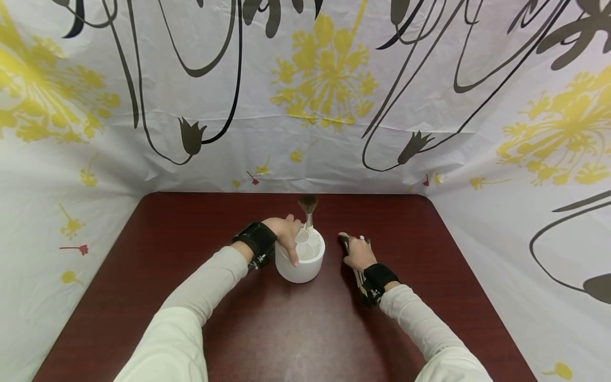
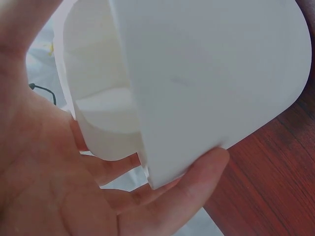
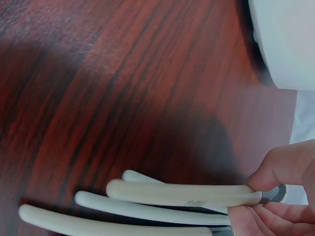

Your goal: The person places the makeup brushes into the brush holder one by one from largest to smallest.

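On the desk, a white holder stands at twelve o'clock, gripped from nine o'clock by a broadly spread left hand, apparently for steadiness, while at the holder's three o'clock the right hand narrowly pinches a brush near its ferrule, likely for control.

Head view bright w/ soft glare on table & blurry-edged shadows; wrist pics dimmer, bit hazy.

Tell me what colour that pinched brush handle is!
The handle is pale cream, clearest in the right wrist view.
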A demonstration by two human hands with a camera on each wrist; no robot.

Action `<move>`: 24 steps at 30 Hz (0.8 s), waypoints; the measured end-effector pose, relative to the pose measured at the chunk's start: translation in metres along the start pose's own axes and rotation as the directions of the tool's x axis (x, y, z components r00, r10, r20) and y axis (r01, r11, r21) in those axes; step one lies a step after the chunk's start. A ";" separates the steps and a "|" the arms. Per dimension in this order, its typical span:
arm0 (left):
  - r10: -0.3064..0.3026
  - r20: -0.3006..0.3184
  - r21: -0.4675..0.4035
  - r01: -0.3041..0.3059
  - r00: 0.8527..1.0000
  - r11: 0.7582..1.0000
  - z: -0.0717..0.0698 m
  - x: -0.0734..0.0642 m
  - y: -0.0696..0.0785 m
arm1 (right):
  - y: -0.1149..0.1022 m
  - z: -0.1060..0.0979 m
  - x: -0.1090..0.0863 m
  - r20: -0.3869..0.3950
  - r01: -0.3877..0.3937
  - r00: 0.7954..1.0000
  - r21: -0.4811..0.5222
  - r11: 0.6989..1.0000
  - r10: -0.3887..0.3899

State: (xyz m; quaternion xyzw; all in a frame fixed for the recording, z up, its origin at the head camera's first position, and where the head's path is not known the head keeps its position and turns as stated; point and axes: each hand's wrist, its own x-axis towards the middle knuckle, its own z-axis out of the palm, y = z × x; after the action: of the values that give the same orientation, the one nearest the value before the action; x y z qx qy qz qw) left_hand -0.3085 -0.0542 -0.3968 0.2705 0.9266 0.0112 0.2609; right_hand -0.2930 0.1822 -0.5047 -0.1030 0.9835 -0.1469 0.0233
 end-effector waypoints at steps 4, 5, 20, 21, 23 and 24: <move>-0.004 0.001 0.003 0.004 1.000 1.000 -0.001 -0.002 0.000 | -0.003 -0.006 0.000 -0.020 -0.009 1.000 0.037 0.999 0.010; -0.006 0.002 -0.002 0.006 1.000 1.000 -0.001 -0.002 0.000 | -0.004 -0.008 0.000 -0.026 -0.013 1.000 0.046 0.999 0.014; 0.001 0.011 -0.023 -0.001 1.000 1.000 -0.003 0.000 -0.002 | -0.014 -0.044 -0.005 -0.098 0.054 0.995 0.166 0.985 -0.038; 0.001 0.012 -0.025 -0.001 1.000 1.000 -0.003 0.000 -0.002 | -0.015 -0.046 -0.006 -0.103 0.060 0.994 0.170 0.984 -0.042; 0.003 0.013 -0.031 -0.002 1.000 1.000 -0.003 0.000 -0.002 | -0.016 -0.050 -0.006 -0.116 0.069 0.992 0.176 0.982 -0.049; 0.004 0.013 -0.035 -0.003 1.000 0.999 -0.003 0.000 -0.002 | -0.017 -0.052 -0.006 -0.124 0.073 0.991 0.176 0.982 -0.052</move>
State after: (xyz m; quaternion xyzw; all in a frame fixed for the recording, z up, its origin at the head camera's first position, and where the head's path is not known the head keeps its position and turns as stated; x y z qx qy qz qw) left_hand -0.3108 -0.0555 -0.3948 0.2675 0.9240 0.0260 0.2718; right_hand -0.2880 0.1827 -0.4501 -0.1225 0.9620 -0.2420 -0.0306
